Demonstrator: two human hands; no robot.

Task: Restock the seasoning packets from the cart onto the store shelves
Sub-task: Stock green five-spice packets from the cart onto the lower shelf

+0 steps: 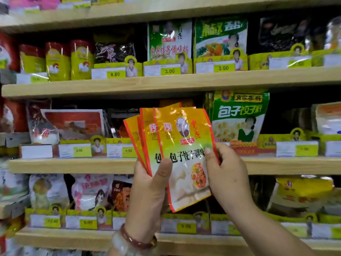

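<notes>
A fanned stack of orange-and-yellow seasoning packets (pixel 181 143) with black Chinese lettering is held up in front of the middle shelf (pixel 73 166). My left hand (pixel 149 193) grips the stack from below, thumb across the front. My right hand (pixel 226 174) pinches the right edge of the front packet, thumb on its face. Behind the packets the shelf slot looks dark, with a yellow price strip (pixel 120 150) below it. The cart is out of view.
Wooden shelves hold many packets: a large green dumpling-seasoning bag (pixel 239 115) right of the stack, red packets (pixel 73 122) at left, yellow cans (pixel 57 61) on the upper shelf (pixel 166 82), more bags on the lower shelf (pixel 55 237).
</notes>
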